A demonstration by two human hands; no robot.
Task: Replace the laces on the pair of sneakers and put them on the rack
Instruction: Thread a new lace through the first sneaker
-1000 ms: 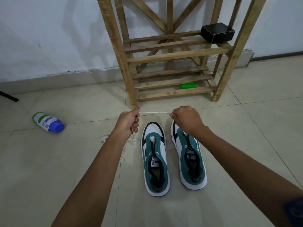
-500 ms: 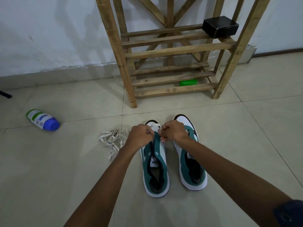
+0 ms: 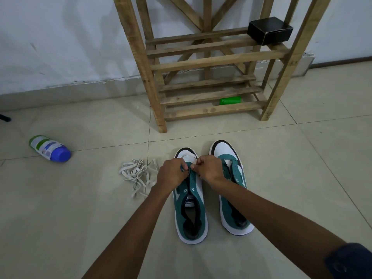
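My forearms reach forward and down over the tiled floor (image 3: 60, 228); both hands meet at the toe end of the left sneaker (image 3: 191, 208). My left hand (image 3: 174, 174) is pinched narrow at the forward eyelet row on its own side; my right hand (image 3: 209, 171) is pinched narrow on the opposite side; the fingertips are almost touching. I judge that a lace end is held between them, but the lace itself is hidden by the fingers, so I cannot tell exactly what each pinch contains.

The left sneaker lies flat, toe pointing away from me, with its visible eyelets bare; the right sneaker (image 3: 231, 188) lies just beside it, parallel, also with no lace showing. A loose heap of white laces (image 3: 136, 176) lies on the floor just left of my left hand.

Risk points from here: the lace tip may miss the eyelet, or fray against its edge, if the pinch sits too far from the tip; uneven pulling would leave one side short; the unweighted shoe may slide on the smooth tile; the heap may tangle if drawn from carelessly.

Further off, a blue-capped bottle (image 3: 50, 148) lies on its side; the wooden rack (image 3: 211, 63), the destination, stands against the wall, holding a black box (image 3: 269, 30) and a green object (image 3: 230, 101).
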